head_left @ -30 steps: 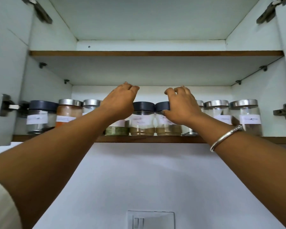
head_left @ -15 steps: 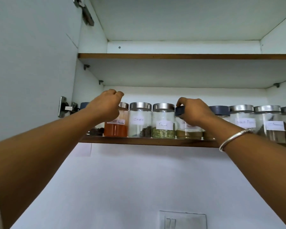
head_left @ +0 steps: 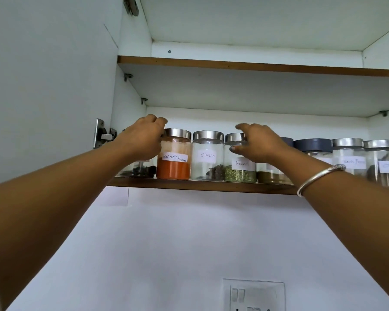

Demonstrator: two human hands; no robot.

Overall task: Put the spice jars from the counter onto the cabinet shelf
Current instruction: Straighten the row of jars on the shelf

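Observation:
A row of labelled glass spice jars stands on the lower cabinet shelf [head_left: 200, 186]. My left hand [head_left: 144, 138] curls over the top of the leftmost jar [head_left: 139, 170], which holds dark pieces. Beside it stand the red chilli powder jar [head_left: 173, 167] and the cloves jar [head_left: 208, 158]. My right hand [head_left: 258, 142] holds the fennel jar [head_left: 240, 173] at its steel lid, fingers above and thumb in front. It hides most of a jar of brown powder [head_left: 271, 177]. Further right are a dark-lidded jar [head_left: 312, 145] and two steel-lidded jars [head_left: 348, 153].
The open cabinet door [head_left: 50, 86] fills the left side, with its hinge [head_left: 103, 135] close to my left hand. An upper shelf [head_left: 256, 66] runs overhead. A wall switch plate [head_left: 254, 295] sits below on the white wall.
My right hand has left the dark-lidded jar and shifted left onto the fennel jar's lid. My left hand stays on the leftmost jar. The view has drifted a little.

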